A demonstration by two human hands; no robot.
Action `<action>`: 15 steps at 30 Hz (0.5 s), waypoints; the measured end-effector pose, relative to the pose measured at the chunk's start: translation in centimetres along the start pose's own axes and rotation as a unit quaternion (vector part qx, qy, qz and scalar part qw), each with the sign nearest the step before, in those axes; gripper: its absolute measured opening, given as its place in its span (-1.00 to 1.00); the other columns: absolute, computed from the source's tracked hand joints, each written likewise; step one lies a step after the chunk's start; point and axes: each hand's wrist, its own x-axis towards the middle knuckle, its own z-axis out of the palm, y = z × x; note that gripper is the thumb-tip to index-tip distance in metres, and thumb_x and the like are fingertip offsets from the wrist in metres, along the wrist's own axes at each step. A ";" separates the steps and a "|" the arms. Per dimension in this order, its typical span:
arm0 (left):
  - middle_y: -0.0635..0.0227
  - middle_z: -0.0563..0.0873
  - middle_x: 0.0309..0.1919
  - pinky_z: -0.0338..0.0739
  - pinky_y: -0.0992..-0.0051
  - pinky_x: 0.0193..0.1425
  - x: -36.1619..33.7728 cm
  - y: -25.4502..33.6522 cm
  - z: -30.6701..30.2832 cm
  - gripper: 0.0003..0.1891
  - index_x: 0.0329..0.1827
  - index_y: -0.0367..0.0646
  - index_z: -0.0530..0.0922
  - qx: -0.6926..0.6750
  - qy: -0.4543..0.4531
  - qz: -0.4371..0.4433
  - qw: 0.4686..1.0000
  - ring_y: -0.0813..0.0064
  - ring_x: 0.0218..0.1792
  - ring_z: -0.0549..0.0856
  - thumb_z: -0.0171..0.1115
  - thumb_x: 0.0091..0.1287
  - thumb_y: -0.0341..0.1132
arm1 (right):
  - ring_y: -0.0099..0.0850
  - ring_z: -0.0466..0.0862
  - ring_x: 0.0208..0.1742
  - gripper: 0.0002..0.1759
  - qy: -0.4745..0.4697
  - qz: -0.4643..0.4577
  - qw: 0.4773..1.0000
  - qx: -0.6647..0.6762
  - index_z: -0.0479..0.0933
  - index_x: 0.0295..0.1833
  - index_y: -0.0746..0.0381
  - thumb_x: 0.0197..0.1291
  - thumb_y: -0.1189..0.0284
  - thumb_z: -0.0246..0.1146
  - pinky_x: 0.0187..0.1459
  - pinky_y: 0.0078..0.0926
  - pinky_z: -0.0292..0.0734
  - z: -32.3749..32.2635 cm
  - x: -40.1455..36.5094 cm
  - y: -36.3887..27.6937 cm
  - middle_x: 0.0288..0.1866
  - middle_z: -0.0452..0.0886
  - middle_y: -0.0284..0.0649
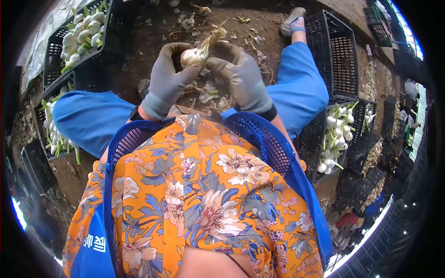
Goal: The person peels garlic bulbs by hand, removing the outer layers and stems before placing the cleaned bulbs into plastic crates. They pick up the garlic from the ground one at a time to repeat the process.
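Dirt floor (139,46); garlic (192,55) between hands (167,78) (241,76)

Your head camera shows heavy fisheye distortion: black corners, crates (343,51) at the right bent and smeared. Daylight falls bright and even on the floral shirt (204,185); the dirt floor (139,41) lies in soft shade. Blue-white glare burns along the right rim. The garlic bulb (191,56) at centre is sharp, slightly washed out.
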 end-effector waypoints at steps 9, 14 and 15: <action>0.21 0.62 -0.08 0.55 0.49 0.07 -0.6 -0.1 -0.1 -0.47 0.10 -0.34 0.43 0.163 0.017 0.133 0.977 0.49 -0.08 0.63 0.43 0.08 -0.36 | -0.52 0.64 -0.13 -0.57 0.055 0.064 0.991 0.107 0.45 0.18 0.44 0.23 0.53 0.33 -0.11 -0.63 0.56 -0.3 0.8 3.0 -0.07 0.66 -0.18; 0.24 0.62 -0.04 0.50 0.53 0.12 -0.3 -0.8 -0.2 -0.48 0.10 -0.34 0.45 0.066 0.014 0.060 0.996 0.54 -0.05 0.60 0.43 0.08 -0.38 | -0.47 0.64 -0.06 -0.53 0.133 0.005 0.991 -0.030 0.44 0.18 0.46 0.23 0.47 0.35 -0.01 -0.58 0.57 -2.0 1.3 3.5 -0.01 0.65 -0.11; 0.24 0.62 -0.04 0.50 0.53 0.12 -0.3 -0.6 -0.3 -0.48 0.10 -0.34 0.45 0.068 0.016 0.060 0.996 0.54 -0.05 0.60 0.43 0.08 -0.38 | -0.46 0.64 -0.04 -0.53 0.092 0.025 0.995 0.003 0.43 0.19 0.46 0.22 0.48 0.35 0.02 -0.57 0.56 -1.8 0.7 2.3 0.01 0.64 -0.10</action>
